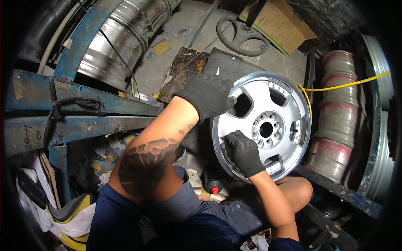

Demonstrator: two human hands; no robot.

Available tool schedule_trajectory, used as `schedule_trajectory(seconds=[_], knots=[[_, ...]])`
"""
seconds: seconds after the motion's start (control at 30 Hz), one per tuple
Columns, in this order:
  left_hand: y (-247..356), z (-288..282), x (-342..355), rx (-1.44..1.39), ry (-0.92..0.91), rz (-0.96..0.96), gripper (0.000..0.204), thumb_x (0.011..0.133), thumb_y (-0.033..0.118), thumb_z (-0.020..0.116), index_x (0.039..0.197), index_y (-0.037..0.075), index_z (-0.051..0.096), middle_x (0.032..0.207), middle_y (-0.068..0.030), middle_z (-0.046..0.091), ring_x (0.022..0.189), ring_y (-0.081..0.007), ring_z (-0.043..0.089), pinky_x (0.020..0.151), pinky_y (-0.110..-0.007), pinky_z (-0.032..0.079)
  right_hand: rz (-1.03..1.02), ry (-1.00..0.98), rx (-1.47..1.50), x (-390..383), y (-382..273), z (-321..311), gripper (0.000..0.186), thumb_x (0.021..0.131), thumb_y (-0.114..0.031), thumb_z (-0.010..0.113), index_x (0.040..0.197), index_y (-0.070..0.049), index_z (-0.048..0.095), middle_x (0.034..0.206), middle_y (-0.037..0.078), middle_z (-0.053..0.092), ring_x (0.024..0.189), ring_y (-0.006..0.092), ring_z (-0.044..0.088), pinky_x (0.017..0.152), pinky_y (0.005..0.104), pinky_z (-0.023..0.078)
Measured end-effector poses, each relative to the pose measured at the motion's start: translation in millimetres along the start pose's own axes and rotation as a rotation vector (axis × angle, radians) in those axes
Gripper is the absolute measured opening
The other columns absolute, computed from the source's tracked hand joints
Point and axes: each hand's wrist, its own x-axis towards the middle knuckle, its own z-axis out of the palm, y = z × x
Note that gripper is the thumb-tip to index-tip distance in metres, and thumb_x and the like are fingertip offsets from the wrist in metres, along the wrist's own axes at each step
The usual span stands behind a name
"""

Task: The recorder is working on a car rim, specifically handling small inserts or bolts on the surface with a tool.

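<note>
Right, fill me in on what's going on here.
The person has a silver car wheel tilted up in front of them. The gloved left hand is at its upper left edge, and the gloved right hand is curled against the lower left of its face; whether that hand holds anything is hidden. A yellow hose runs by the wheel, and worn wheels line the right side.

Head view, one: wide fisheye, left-hand unit of a side-by-side pair worn on the person's head. Upright, unmirrored. Faces steeply down and forward over the lap (232,213). Range near: gloved left hand (211,97), right hand (243,154) and wheel rim (264,100) about the centre. Farther off, toward the top: concrete floor (293,65). Blue metal frame (104,125) at left; dark, rounded border all round.
</note>
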Motion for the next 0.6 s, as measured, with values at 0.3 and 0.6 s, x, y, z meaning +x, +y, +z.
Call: schedule_trajectory(seconds=[0.3,0.6], knots=[[4.2,1.3,0.7,0.013,-0.020,0.001,0.047,0.098,0.046,0.055,0.127,0.011,0.062,0.114,-0.0212,0.071,0.109,-0.0364,0.068,0.096,-0.048,0.051,0.005,-0.008,0.009,0.9,-2.8,-6.3,0.016,0.090,-0.022,0.071,0.099,-0.010,0.069,0.095,0.016,0.065,0.079,0.0373,0.068,0.068,0.0462,0.054],[2.5,6.4,4.3,-0.009,-0.022,0.016,0.053,0.097,0.049,0.056,0.132,0.010,0.061,0.117,-0.0207,0.070,0.111,-0.0359,0.068,0.097,-0.048,0.050,-0.062,0.082,-0.016,9.9,0.0,-0.7,0.020,0.090,-0.019,0.066,0.108,-0.010,0.068,0.101,0.016,0.065,0.082,0.0376,0.069,0.072,0.0480,0.055]])
